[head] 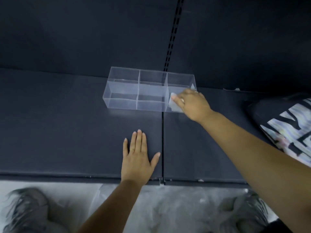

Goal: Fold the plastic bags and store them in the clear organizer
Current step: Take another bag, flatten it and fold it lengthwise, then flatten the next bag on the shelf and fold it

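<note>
Nearest, below the shelf [67,132] edge: pale crumpled bags [168,207], blurred. Farther in, organizer [134,91] standing on the shelf against the back wall, clear, split into compartments. At its right end, right hand [190,103] reaching in, fingers closed on a folded bag [175,106], pale and partly inside the rightmost front compartment. In front of the organizer, well apart: left hand [137,158] pressed flat, fingers spread, holding nothing. Right of the organizer: dark printed bag [286,125].
</note>
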